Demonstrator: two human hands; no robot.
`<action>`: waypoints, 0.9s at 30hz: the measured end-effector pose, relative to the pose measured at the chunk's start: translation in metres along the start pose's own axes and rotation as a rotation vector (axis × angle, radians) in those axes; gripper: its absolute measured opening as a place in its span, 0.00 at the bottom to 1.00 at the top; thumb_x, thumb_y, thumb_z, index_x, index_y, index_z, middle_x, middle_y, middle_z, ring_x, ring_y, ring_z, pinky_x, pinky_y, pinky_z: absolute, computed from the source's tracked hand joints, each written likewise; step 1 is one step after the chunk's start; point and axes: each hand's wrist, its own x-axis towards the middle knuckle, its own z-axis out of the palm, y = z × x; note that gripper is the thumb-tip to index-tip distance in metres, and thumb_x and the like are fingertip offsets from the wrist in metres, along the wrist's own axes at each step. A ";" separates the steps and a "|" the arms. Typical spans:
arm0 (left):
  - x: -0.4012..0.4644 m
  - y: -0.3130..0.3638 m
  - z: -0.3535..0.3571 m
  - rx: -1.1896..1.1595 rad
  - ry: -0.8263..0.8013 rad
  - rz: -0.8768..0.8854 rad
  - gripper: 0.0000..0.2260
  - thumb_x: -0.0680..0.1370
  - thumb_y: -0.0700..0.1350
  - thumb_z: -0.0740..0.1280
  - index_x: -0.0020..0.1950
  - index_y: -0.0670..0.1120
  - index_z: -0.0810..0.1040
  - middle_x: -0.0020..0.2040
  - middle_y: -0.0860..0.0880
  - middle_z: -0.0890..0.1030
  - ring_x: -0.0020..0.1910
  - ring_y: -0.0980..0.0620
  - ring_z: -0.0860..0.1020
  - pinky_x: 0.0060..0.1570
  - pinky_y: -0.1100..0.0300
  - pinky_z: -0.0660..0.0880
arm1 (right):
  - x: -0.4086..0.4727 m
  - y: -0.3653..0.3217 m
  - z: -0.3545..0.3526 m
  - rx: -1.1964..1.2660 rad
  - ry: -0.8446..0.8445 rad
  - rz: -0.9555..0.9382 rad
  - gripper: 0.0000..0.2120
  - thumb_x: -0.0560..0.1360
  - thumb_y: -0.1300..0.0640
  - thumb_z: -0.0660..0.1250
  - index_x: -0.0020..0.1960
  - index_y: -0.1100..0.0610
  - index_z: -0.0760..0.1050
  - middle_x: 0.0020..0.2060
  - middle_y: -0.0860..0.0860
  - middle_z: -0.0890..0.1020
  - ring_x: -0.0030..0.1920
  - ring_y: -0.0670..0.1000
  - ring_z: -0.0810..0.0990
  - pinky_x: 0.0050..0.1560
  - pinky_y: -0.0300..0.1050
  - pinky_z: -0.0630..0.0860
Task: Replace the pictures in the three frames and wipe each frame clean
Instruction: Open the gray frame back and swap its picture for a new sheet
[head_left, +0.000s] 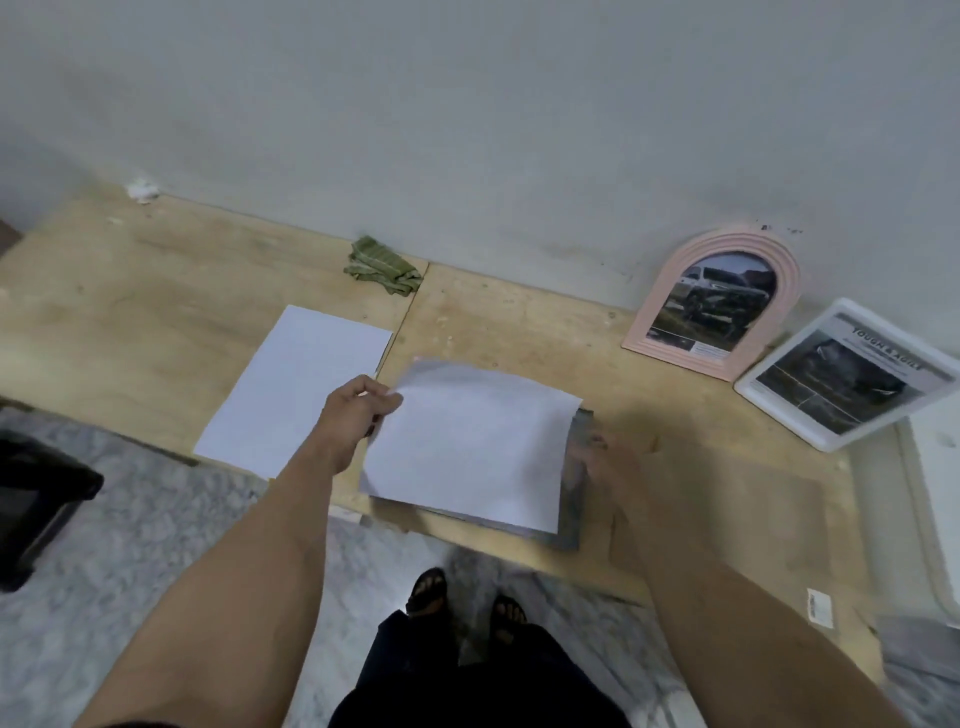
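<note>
The left hand pinches the near-left corner of a white sheet, lifting it off a dark stack at the desk's front edge. The right hand, blurred, rests fingers at the stack's right side; its grip I cannot tell. The pink arched frame and white frame lean far right, nearer the right hand. A second sheet lies left; a green cloth sits beyond.

left hand pinches white sheet | right hand blurred beside stack
</note>
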 end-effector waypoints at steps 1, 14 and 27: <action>-0.007 0.004 -0.007 -0.078 -0.006 -0.032 0.11 0.75 0.38 0.72 0.37 0.47 0.73 0.40 0.46 0.81 0.36 0.47 0.77 0.40 0.56 0.71 | -0.002 -0.011 -0.002 0.043 -0.046 -0.032 0.08 0.75 0.55 0.65 0.53 0.54 0.76 0.47 0.53 0.79 0.49 0.55 0.79 0.51 0.50 0.76; -0.047 -0.037 -0.131 -0.434 0.493 -0.087 0.09 0.75 0.37 0.72 0.48 0.44 0.74 0.50 0.44 0.81 0.43 0.45 0.79 0.40 0.54 0.75 | -0.008 -0.181 0.084 0.044 -0.384 -0.254 0.03 0.74 0.61 0.68 0.46 0.59 0.80 0.42 0.53 0.85 0.39 0.51 0.84 0.38 0.43 0.79; 0.036 -0.044 -0.303 -0.473 0.781 -0.202 0.11 0.75 0.36 0.71 0.38 0.45 0.71 0.39 0.45 0.78 0.35 0.48 0.76 0.33 0.57 0.71 | 0.049 -0.382 0.337 -0.439 -0.354 -0.559 0.17 0.66 0.64 0.67 0.27 0.54 0.60 0.25 0.50 0.65 0.28 0.51 0.66 0.30 0.41 0.61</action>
